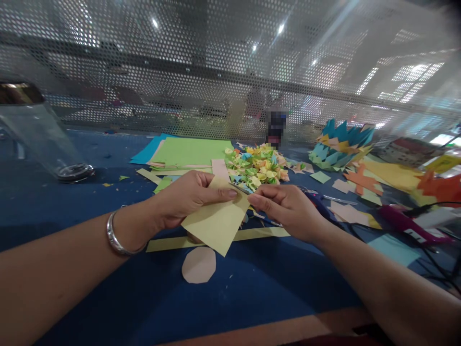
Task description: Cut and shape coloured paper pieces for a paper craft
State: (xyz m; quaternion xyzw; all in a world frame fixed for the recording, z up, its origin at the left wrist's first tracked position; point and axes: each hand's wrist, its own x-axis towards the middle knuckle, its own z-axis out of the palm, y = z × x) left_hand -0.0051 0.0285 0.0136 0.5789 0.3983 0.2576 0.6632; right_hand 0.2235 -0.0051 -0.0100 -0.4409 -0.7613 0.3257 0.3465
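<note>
Evidently, the left hand [189, 198] grips the yellow paper [218, 223] above the tabletop [288, 278], thumb across its face, while the right hand [284, 206] pinches narrowly at its right corner. Firm, flat thumb pressure close to that corner should prevent buckling.

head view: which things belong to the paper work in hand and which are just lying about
In use, as it looks:
yellow sheet, held by the left hand
right hand, at its edge

Seemingly just lying about:
clear jar
green paper
purple tool
teal paper
</note>
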